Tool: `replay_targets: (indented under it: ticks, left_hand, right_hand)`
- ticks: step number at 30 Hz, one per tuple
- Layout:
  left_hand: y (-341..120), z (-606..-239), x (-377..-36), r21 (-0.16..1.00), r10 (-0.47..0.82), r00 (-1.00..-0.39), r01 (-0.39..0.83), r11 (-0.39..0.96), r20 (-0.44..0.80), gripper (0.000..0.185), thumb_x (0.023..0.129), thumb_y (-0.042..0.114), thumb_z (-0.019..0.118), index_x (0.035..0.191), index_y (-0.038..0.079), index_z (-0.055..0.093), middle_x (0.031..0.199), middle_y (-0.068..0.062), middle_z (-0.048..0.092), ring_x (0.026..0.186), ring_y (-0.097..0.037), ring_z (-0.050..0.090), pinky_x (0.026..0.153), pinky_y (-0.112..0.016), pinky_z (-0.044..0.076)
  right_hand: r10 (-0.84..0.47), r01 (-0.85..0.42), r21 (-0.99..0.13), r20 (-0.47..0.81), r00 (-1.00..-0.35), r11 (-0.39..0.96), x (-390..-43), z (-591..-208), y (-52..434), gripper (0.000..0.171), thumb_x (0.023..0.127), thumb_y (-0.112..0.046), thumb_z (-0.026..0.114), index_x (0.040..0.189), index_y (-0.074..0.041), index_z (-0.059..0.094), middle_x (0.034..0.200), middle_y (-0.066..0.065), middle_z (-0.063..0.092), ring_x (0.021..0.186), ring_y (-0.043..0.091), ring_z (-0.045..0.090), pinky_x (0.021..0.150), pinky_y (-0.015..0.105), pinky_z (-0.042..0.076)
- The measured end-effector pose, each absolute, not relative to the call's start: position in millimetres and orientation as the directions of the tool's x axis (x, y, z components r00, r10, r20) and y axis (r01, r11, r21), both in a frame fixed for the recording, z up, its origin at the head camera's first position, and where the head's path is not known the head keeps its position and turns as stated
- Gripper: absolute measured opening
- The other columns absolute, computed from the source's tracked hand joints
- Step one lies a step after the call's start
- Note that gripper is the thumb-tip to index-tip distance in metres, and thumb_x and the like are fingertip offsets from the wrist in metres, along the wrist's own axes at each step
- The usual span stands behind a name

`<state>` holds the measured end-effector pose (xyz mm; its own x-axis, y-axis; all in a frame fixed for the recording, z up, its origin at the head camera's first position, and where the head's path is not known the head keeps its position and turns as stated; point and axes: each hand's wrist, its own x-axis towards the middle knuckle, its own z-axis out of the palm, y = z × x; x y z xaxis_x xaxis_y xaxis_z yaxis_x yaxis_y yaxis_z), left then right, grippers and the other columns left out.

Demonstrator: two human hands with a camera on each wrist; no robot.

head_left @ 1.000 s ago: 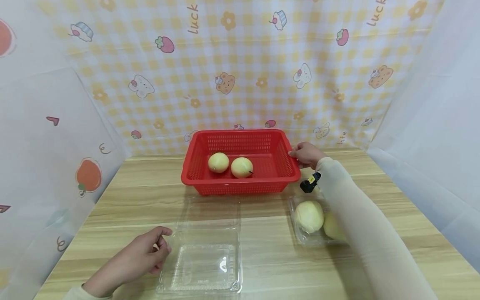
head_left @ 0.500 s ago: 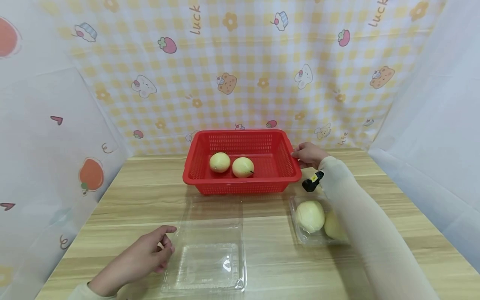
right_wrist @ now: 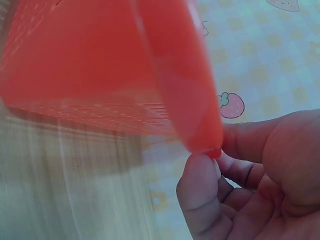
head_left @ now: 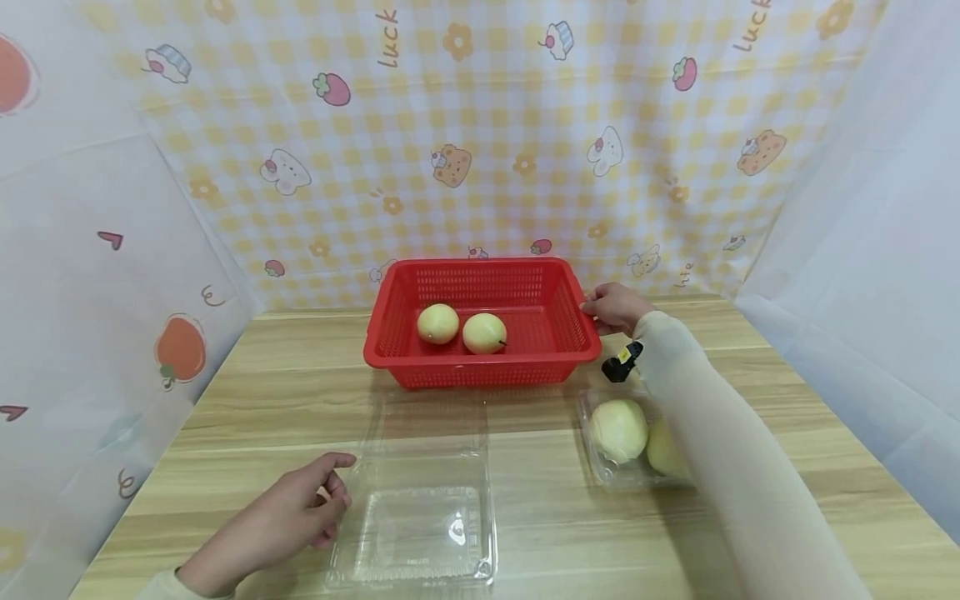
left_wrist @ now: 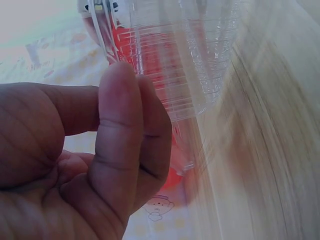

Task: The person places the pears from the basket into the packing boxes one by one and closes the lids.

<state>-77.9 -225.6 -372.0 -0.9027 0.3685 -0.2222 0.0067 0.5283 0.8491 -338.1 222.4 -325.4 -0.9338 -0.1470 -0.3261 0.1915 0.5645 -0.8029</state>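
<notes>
A red plastic basket (head_left: 555, 333) stands at the table's middle back with two pale yellow fruits (head_left: 438, 323) (head_left: 483, 332) inside. My right hand (head_left: 611, 307) pinches the basket's right rim (right_wrist: 200, 125) between thumb and fingertips (right_wrist: 200, 180). An open clear plastic box (head_left: 420, 525) lies empty near the front edge. My left hand (head_left: 300, 508) sits at its left side, curled fingers (left_wrist: 125, 140) against the box's rim (left_wrist: 165, 65). A wrist camera (head_left: 619, 364) shows under my right sleeve.
A second clear box (head_left: 592, 442) at the right holds two more pale fruits (head_left: 618, 430), partly under my right forearm. The wooden table (head_left: 285, 392) is walled by checked cloth behind and white sheets at both sides.
The clear box has slid a little to the right, and my left hand moved with it. The right hand stays on the basket's rim.
</notes>
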Motion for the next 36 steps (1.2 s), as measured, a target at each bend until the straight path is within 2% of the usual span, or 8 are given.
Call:
replay_targets:
  ticks: [22,36]
  left_hand:
    - [-211,-375,-80,0.859,0.423,-0.894,0.094,0.503,-0.15,0.05,0.097,0.003,0.057,0.14,-0.013,0.036,0.09,-0.011,0.055,0.059,-0.014,0.06,0.052,-0.031,0.053]
    - [-197,-377,-81,0.873,0.429,-0.895,0.11,0.475,-0.12,0.05,0.097,0.003,0.058,0.139,-0.013,0.036,0.09,-0.009,0.054,0.057,-0.012,0.059,0.051,-0.031,0.053]
  right_hand:
    - [-0.138,0.205,-0.821,-0.323,-0.936,0.534,-335,-325,222,0.013,0.104,-0.011,0.049,0.097,-0.001,0.044,0.096,0.012,0.053,0.068,0.014,0.067,0.067,0.029,0.058]
    - [-0.15,0.203,-0.834,-0.32,-0.936,0.513,-336,-327,222,0.012,0.105,-0.01,0.047,0.102,0.001,0.045,0.096,0.013,0.054,0.068,0.014,0.067,0.067,0.029,0.058]
